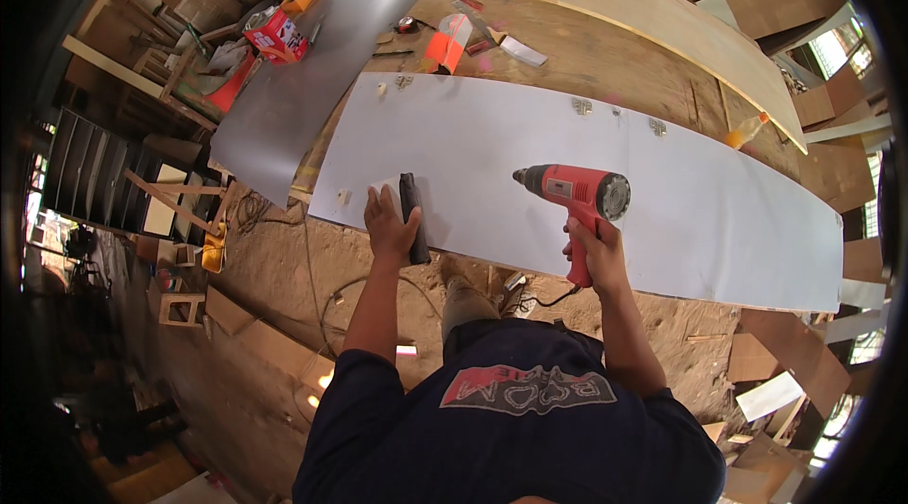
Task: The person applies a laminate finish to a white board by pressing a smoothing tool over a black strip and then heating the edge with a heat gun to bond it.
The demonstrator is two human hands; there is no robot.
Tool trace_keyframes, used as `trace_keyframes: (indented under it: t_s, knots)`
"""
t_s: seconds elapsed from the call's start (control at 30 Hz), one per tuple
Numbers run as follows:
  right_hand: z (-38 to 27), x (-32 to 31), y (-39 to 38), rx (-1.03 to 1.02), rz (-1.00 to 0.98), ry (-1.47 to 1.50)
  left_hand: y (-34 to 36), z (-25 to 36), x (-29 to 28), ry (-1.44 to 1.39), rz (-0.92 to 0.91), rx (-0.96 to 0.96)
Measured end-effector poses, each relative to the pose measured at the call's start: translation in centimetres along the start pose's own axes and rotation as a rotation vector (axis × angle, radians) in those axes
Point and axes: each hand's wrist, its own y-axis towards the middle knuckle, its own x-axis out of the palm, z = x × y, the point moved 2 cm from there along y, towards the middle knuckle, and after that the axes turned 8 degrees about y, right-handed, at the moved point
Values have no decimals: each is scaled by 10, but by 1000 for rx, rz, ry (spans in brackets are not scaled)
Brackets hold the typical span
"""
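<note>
My right hand (598, 253) is wrapped round the handle of a red and black heat gun (572, 187). Its metal nozzle points left, above a long white panel (530, 140) with a smooth face. At the panel's near left edge, my left hand (390, 230) grips a long, dark, strip-like piece (412, 220). The thumb lies across this piece, while the fingers rest to its left; its exact kind is unclear. Small metal hinges (582, 107) lie along the panel's far edge. From the heat gun's handle a black cord (553, 301) runs down toward my body.
A glossy grey sheet (312, 78) lies at the left, with a red tin (276, 35) beside it. Behind the panel are an orange piece (445, 48), a curved pale board (643, 17) and a bottle (747, 130). A cable (326, 315) loops over the dirt floor.
</note>
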Motion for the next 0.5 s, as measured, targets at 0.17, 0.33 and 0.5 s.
trace_keyframes:
  t_s: [0.17, 0.33, 0.5]
  knots:
    - [-1, 25, 22, -12, -9, 6, -3, -1, 1, -14, 13, -1]
    - [1, 52, 43, -25, -31, 46, -3, 2, -3, -30, 23, -19]
    - [-2, 75, 56, -9, -91, -10, -3, 5, -8, -26, -16, -62]
